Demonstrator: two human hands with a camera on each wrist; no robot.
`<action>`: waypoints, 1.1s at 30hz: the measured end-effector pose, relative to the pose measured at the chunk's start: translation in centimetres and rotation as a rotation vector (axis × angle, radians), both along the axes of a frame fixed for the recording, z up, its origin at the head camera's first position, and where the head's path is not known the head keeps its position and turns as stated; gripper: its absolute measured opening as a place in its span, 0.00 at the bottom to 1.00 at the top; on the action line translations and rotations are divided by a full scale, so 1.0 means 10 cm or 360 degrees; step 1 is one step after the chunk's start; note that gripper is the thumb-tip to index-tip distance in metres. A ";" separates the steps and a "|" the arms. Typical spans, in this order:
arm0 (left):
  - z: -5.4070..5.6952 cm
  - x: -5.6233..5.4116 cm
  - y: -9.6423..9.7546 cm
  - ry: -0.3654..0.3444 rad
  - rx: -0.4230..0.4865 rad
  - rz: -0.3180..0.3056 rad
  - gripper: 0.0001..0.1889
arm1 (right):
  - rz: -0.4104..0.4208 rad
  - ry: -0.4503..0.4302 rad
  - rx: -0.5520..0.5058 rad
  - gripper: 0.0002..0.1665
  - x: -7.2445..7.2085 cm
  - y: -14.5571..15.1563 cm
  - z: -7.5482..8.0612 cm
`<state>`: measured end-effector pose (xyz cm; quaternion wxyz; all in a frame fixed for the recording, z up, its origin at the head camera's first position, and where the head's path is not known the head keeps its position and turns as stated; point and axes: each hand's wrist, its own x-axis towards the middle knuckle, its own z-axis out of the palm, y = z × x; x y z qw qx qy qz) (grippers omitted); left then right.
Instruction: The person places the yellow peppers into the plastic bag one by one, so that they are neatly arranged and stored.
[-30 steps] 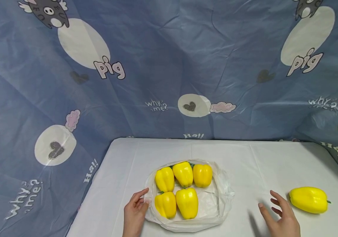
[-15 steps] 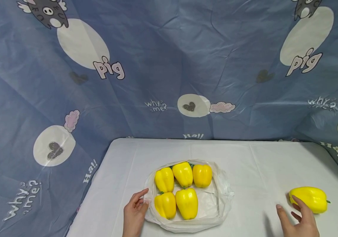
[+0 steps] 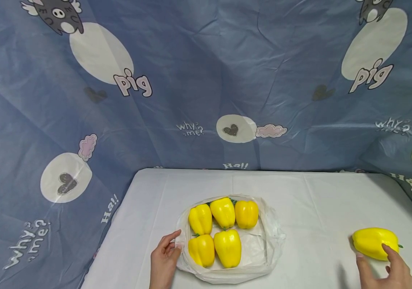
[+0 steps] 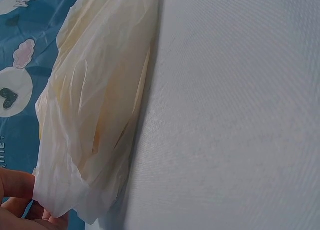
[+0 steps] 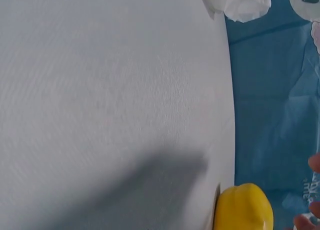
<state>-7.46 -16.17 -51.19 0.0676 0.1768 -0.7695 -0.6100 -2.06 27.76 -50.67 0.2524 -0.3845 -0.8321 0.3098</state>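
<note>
A white plastic bag (image 3: 274, 241) lies with its mouth spread wide, several yellow bell peppers (image 3: 227, 248) inside. My left hand (image 3: 164, 257) pinches the bag's left rim. In the left wrist view the bag's thin side (image 4: 95, 110) hangs by the fingertips of that hand (image 4: 20, 200). One more yellow bell pepper (image 3: 373, 242) lies on its side at the right, stem to the right. Over its near side hovers my right hand (image 3: 388, 271), thumb and fingers spread and curved, holding nothing. The right wrist view has the pepper (image 5: 244, 210) low down, fingertips (image 5: 315, 162) apart from it.
A white cloth covers the table (image 3: 299, 208). Behind it and at the left hangs a blue printed curtain (image 3: 191, 80). Table surface lies between the bag and the lone pepper.
My right hand has moved rightward from the table between bag and pepper to the lone pepper's near side. The left hand, bag and peppers stay in place.
</note>
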 end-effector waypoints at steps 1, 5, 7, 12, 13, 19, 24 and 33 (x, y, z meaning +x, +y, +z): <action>0.00 0.00 0.00 -0.0005 0.0000 0.0002 0.22 | -0.0007 -0.0007 0.0016 0.38 0.00 0.02 -0.01; 0.01 0.00 0.00 -0.0034 0.0001 0.0007 0.22 | -0.0028 -0.0061 0.0061 0.39 0.01 0.08 0.00; 0.01 0.00 0.01 -0.0041 0.0002 0.0009 0.22 | -0.0035 -0.0122 0.0047 0.40 0.01 0.11 0.02; 0.02 0.00 0.01 -0.0047 0.0004 0.0011 0.22 | -0.0039 -0.0220 -0.0002 0.43 0.01 0.23 0.04; 0.02 0.00 0.01 -0.0048 0.0005 0.0010 0.22 | -0.0046 -0.0214 -0.0013 0.43 0.01 0.25 0.04; 0.02 0.01 0.00 -0.0037 0.0004 0.0007 0.22 | -0.0100 -0.0273 -0.0195 0.43 -0.05 0.36 0.04; 0.03 0.01 0.01 -0.0052 0.0001 0.0005 0.22 | -0.0113 -0.0351 -0.0334 0.48 -0.09 0.46 0.03; 0.03 0.01 0.00 -0.0044 0.0017 0.0005 0.22 | -0.0077 -0.0437 -0.0480 0.54 -0.21 0.63 -0.03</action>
